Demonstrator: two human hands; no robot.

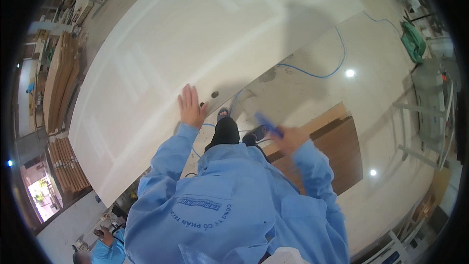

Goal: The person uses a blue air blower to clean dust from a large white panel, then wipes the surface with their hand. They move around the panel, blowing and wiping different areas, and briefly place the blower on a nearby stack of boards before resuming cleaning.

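A large white panel (161,54) lies in front of me and to the left, with two dark round holes near its near edge. My left hand (192,105) rests on that panel beside the holes, fingers stretched out and holding nothing. Off the panel's edge to the right, my right hand (289,139) is closed around a long blue tool (268,124). Motion blurs this hand and the tool, so its exact kind does not show.
Brown wooden boards (337,154) lie at my right. A thin blue hose (317,75) curls over the floor near my feet. Stacked brown boards (62,73) stand far left. A green sack (413,42) and metal frames are at the right. Another person (108,248) is at lower left.
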